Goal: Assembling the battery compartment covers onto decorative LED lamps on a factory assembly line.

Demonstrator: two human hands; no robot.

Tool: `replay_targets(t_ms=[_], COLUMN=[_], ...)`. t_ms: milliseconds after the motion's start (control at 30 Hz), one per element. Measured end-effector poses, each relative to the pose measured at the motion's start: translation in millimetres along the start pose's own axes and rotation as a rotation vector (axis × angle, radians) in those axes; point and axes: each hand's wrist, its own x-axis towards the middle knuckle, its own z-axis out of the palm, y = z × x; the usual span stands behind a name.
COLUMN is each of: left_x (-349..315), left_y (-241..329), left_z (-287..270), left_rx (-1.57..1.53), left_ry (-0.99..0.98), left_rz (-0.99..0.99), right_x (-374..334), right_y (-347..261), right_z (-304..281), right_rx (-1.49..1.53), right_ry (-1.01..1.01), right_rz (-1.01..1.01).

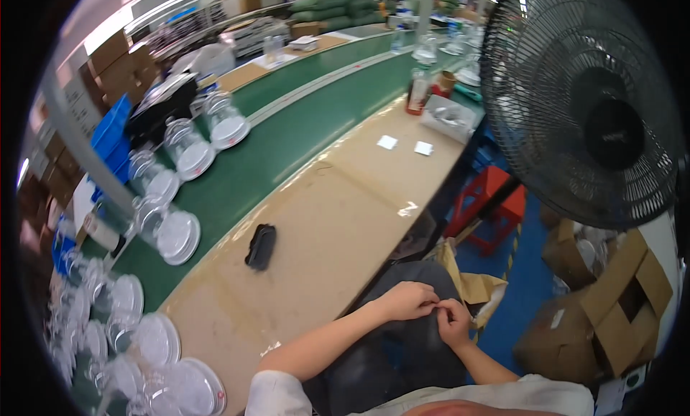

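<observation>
My left hand (410, 301) and my right hand (453, 323) meet above my lap, beside the table's near edge. The fingers of both are closed, and their tips come together. Anything between them is too small or hidden to make out. Dark grey trousers (417, 348) lie beneath the hands. On the tan tabletop (309, 222), away from either hand, rests a small black case-like object (261, 247). Farther along the table are two small white squares, one a white card (387, 142) and the other a white card (424, 148).
Clear domed containers with white round bases (179, 238) line the green conveyor (251, 157) at left. A black fan (586, 107) stands close at right, near a red stool (492, 204) and open cardboard boxes (611, 308). A clear plastic bin (449, 117) sits at the table's far end.
</observation>
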Motion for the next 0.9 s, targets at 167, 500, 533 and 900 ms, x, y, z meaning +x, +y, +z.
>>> replay_targets(t_ms=[167,500,533,900], left_x=[20.5,12.8,13.3,11.2], left_y=[9.6,15.7,15.6,12.0], left_z=[6.5,0.0,-0.4,4.6], left_rx=[-0.028,-0.028,-0.035,-0.029], left_ry=[-0.036,-0.057,-0.054,-0.028], left_rz=[0.048,-0.014,-0.015,0.023], right_x=[-1.7,-2.4,-1.0,-1.0], right_y=[-4.0,-8.9,-8.4,-6.5], right_z=[-19.7,-14.2,-13.3,-14.9], right_rx=[-0.062,-0.077,-0.081,-0.081], right_ry=[0.056,0.023,0.041,0.020], right_rz=[-0.039,-0.012,-0.034,-0.019])
